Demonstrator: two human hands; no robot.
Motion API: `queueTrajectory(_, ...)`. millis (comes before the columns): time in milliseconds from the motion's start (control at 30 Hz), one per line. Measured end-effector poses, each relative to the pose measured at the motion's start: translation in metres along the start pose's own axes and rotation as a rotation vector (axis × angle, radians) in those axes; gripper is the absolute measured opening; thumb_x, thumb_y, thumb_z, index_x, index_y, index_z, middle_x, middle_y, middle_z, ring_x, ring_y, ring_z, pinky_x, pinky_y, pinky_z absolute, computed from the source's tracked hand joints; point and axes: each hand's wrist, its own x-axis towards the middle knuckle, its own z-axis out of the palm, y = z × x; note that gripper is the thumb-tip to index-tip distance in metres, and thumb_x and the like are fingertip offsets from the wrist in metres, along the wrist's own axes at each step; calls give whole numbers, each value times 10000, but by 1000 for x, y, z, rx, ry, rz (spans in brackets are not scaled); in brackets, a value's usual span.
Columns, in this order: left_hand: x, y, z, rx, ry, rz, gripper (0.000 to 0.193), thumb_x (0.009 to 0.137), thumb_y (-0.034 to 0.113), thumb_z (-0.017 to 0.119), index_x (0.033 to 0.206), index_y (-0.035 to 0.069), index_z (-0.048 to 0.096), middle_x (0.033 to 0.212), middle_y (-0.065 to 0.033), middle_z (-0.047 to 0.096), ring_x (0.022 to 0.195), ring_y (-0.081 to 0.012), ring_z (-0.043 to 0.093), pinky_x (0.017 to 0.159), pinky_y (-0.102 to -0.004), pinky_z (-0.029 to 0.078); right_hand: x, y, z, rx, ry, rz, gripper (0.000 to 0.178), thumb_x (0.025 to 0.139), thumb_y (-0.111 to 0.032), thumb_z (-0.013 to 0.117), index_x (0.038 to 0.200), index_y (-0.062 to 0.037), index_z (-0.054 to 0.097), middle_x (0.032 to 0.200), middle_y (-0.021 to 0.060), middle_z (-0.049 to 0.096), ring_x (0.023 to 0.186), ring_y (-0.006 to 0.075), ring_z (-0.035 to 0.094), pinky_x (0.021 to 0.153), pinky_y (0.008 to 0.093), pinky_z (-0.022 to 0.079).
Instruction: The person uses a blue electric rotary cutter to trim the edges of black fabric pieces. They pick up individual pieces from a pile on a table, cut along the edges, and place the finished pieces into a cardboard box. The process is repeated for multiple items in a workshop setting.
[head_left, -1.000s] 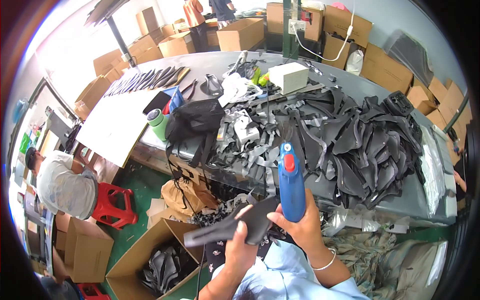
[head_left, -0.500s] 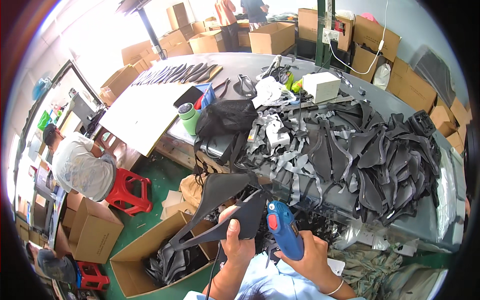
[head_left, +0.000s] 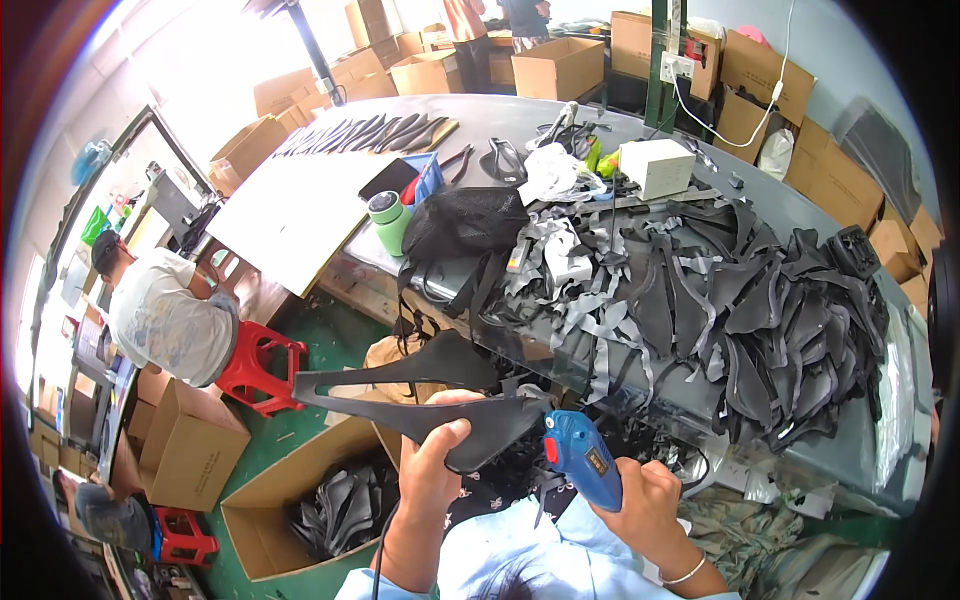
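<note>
The black shell [head_left: 420, 400], flat, matte and forked, lies with its long axis left to right, narrow end pointing left; the left hand [head_left: 432, 470] pinches its wide end from below; the right hand [head_left: 640, 500], closed round a blue glue gun [head_left: 580, 455], holds the nozzle just beside that end; behind, a table [head_left: 500, 120] heaped with black pieces [head_left: 760, 320]; below, a box [head_left: 300, 500].

Black cut pieces [head_left: 760, 320] crowding table [head_left: 500, 120]

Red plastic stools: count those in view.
2. One red plastic stool stands beside the seated person in the white shirt; another sits low at the lower left edge by cardboard boxes. Others may be hidden.
</note>
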Motion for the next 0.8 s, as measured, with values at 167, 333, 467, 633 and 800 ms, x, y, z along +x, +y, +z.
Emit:
queueTrajectory(167, 1, 12, 3, 108, -65, -41, 306, 756, 47, 534, 1037, -66, 574, 965, -123, 621, 899, -174, 605, 829, -287, 478, -1, 0, 0, 13, -22, -26, 460, 574, -165, 798, 919, -5, 540, 621, 76, 593, 536, 234, 593, 586, 323, 440)
queueTrajectory(333, 0, 17, 8, 211, -103, -101, 273, 769, 46, 557, 1026, -38, 592, 948, -87, 622, 863, -125, 587, 780, -254, 461, 1, 0, -1, 24, -16, -54, 463, 575, -165, 799, 922, 0, 539, 615, 77, 588, 531, 229, 590, 578, 325, 443)
queueTrajectory(467, -1, 20, 16, 383, -93, -111, 242, 783, 78, 589, 1007, -13, 588, 902, -51, 605, 832, -86, 558, 733, -230, 446, -1, -2, 7, 93, 38, -82, 473, 590, -197, 808, 921, -1, 533, 606, 75, 578, 515, 230, 574, 563, 340, 444)
queueTrajectory(633, -2, -16, -10, 554, -22, -102, 255, 783, 124, 655, 972, -4, 542, 815, -13, 568, 762, -87, 535, 653, -247, 441, -1, -2, 12, 121, 132, 68, 516, 612, -280, 836, 924, -8, 529, 644, 91, 576, 545, 265, 567, 575, 358, 450)
queueTrajectory(800, -46, -98, -38, 173, -209, -541, 403, 866, 253, 645, 1175, 41, 497, 1018, -18, 598, 880, -94, 560, 712, -261, 484, -19, 12, 20, 310, 101, 458, 541, 582, -229, 860, 949, -22, 522, 741, 124, 602, 645, 303, 590, 624, 391, 453)
